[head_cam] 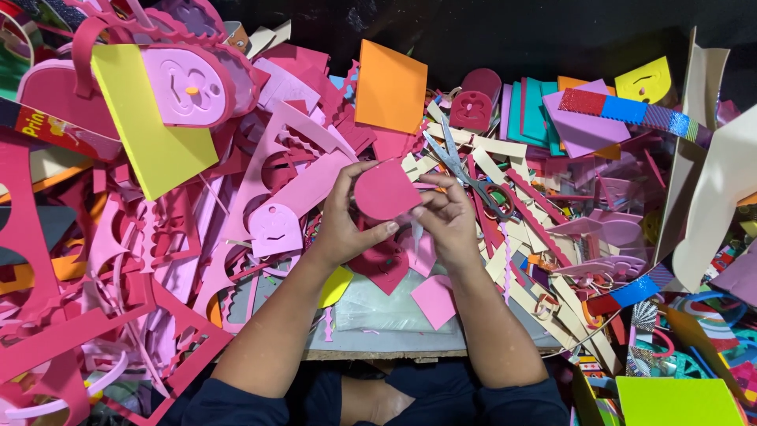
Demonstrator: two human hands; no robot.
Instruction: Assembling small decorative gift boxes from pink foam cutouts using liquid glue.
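Scissors (461, 167) lie at 12 o'clock of centre, blades pointing up-left, handles over cream foam strips (505, 237) that fan out toward 4 o'clock. Orange sheet (389, 85) sits at 12, yellow sheet (150, 126) at 10 with a pink face-shaped cutout (193, 85) overlapping its top edge, teal sheets (527, 110) and a lilac sheet (587, 122) at 1, glitter tape strip (631, 110) at 2. Lime-green sheet (678, 401) at 5, pink offcut frames (95, 315) piled from 7 to 9, small pink square (435, 301) at 6
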